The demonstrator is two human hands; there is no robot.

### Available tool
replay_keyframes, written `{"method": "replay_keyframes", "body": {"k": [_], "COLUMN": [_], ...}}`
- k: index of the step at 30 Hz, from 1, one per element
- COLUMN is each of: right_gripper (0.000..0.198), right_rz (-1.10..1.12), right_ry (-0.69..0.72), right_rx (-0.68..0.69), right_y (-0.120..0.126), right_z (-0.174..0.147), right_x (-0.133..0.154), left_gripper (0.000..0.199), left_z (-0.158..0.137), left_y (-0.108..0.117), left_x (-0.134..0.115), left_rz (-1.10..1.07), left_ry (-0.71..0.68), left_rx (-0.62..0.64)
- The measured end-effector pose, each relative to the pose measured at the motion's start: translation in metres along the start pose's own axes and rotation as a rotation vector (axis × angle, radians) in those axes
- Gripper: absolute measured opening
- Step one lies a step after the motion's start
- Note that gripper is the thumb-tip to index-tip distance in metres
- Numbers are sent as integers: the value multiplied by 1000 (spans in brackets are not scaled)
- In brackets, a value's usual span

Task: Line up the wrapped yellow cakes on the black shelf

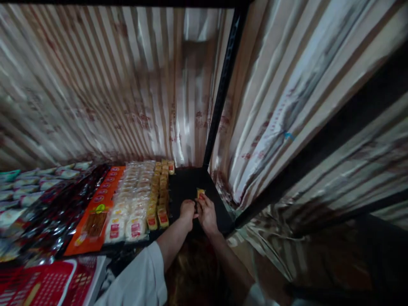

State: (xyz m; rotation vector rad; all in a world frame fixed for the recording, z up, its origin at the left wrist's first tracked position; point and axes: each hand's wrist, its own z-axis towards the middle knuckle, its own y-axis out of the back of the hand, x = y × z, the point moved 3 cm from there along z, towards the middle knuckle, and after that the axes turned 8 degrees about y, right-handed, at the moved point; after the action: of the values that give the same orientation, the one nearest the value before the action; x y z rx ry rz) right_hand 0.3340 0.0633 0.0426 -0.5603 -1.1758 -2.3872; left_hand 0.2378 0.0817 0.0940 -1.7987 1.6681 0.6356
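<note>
My right hand (208, 214) reaches over the black shelf board (181, 187), its fingers closed at a small yellow packet (200, 192). The packet's top sticks out past the fingertips. Close beside it, on the left, is my left hand (188, 209) with its fingers curled in; what they hold, if anything, is hidden. Rows of small yellow packets with red labels (162, 216) stand just left of my hands. Beyond them lie rows of clear-wrapped white packets (136, 227), also with red labels.
An orange pack (92, 221) and dark shiny packs (63, 208) lie further left, then several pale packets (28, 189). A red printed carton (38, 280) is at the lower left. A black upright post (223, 85) rises at the corner, before striped sheeting (143, 85).
</note>
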Motion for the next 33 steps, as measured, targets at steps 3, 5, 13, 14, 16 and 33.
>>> {"method": "replay_keyframes", "body": {"k": [3,5,13,14,16,33], "right_gripper": [33,35,39,39,39,39], "right_rz": [83,120,401,457,546,803], "right_ry": [53,92,70,-2,-170,-546], "right_rx": [-33,-22,48,22,-36,19], "right_y": [5,13,48,49,48,1], "right_z": [-18,-24,-20,-17,-12,36], "right_x": [20,34,75,75,70,27], "left_gripper": [9,13,10,10,11,33], "left_z": [-14,-22,-42,-44,-48,-8], "left_y": [8,11,22,23,25,19], "left_x": [5,4,-6,-7,-11,-26], "left_rz": [-15,-33,-106,-102,-85,141], "left_ry": [62,60,-45,-51,-60,-148], "left_rx": [40,70,21,13,5,-53]}}
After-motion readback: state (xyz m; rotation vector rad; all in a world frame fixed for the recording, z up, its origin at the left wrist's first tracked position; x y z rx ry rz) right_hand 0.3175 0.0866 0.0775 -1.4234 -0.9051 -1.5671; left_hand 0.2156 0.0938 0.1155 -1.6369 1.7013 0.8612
